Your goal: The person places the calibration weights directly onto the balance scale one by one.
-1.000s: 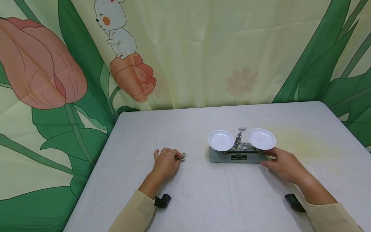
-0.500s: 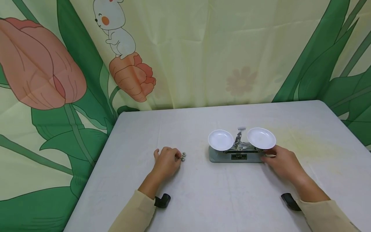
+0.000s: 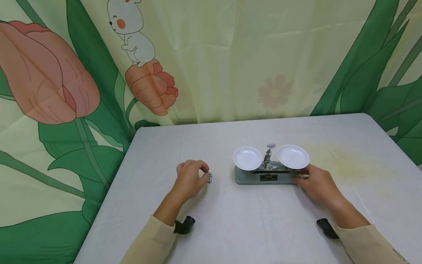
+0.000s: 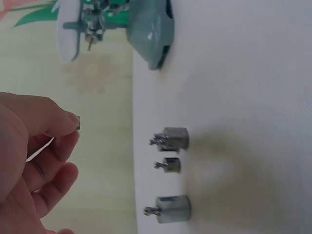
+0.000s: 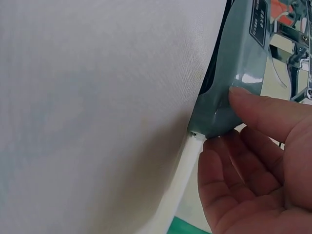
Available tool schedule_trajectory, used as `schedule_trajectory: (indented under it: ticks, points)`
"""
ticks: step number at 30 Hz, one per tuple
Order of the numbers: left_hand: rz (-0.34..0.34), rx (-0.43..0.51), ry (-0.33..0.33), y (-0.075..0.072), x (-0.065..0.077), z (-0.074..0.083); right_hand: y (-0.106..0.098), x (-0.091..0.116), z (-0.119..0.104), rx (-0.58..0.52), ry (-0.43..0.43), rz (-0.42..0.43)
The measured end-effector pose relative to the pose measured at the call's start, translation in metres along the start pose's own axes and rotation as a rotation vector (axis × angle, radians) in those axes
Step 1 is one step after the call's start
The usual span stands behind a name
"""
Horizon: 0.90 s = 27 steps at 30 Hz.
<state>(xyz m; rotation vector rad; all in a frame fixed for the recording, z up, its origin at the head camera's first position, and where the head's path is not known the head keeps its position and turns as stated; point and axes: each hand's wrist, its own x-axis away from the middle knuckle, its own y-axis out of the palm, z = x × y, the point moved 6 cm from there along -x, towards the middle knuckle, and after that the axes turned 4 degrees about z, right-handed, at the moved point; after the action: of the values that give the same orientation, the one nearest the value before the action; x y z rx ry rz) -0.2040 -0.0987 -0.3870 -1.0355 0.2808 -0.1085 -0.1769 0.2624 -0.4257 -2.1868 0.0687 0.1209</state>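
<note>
My left hand (image 3: 191, 178) is raised just beside a group of metal weights (image 3: 210, 178). Thumb and index finger pinch a small weight (image 4: 78, 123); only a dark bit of it shows past the fingertips. In the left wrist view, several knobbed weights stand on the table, among them a large one (image 4: 174, 209) and a small one (image 4: 171, 165). My right hand (image 3: 318, 185) grips the right end of a grey-green balance scale (image 3: 244, 177), thumb on the front of its base (image 5: 234, 73), fingers behind. Two white pans (image 3: 293, 157) sit on top of the scale.
A white-covered table (image 3: 257, 223) bears everything. Its far edge meets a printed curtain (image 3: 230, 66) with a rabbit and tulips. A black wrist strap camera (image 3: 185, 224) sits on the left wrist, another (image 3: 327, 228) on the right.
My left hand has lifted off the weights with a small one between thumb and index finger. My right hand has closed on the scale's end, and the scale has shifted slightly left.
</note>
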Motion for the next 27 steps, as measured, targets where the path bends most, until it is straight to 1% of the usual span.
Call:
schedule_trajectory:
  ticks: [6,10,15,19,23,27]
  points:
    - [0.015,0.093,0.046,-0.010,-0.005,0.015,0.003,-0.002,-0.002,0.002,0.022,-0.029]
    - [-0.003,0.151,0.048,-0.013,-0.010,0.025,0.003,-0.002,-0.002,0.003,0.023,-0.035]
    - [-0.029,0.197,0.046,-0.017,-0.015,0.039,0.003,-0.002,-0.002,0.009,0.023,-0.032]
    - [-0.039,0.202,0.064,-0.019,-0.021,0.049,0.003,-0.001,-0.002,0.014,0.026,-0.035]
    - [-0.041,0.195,0.105,-0.019,-0.028,0.061,0.003,0.000,-0.001,0.020,0.036,-0.040]
    - [-0.054,0.175,0.145,-0.019,-0.035,0.068,0.003,0.001,-0.001,0.019,0.040,-0.043]
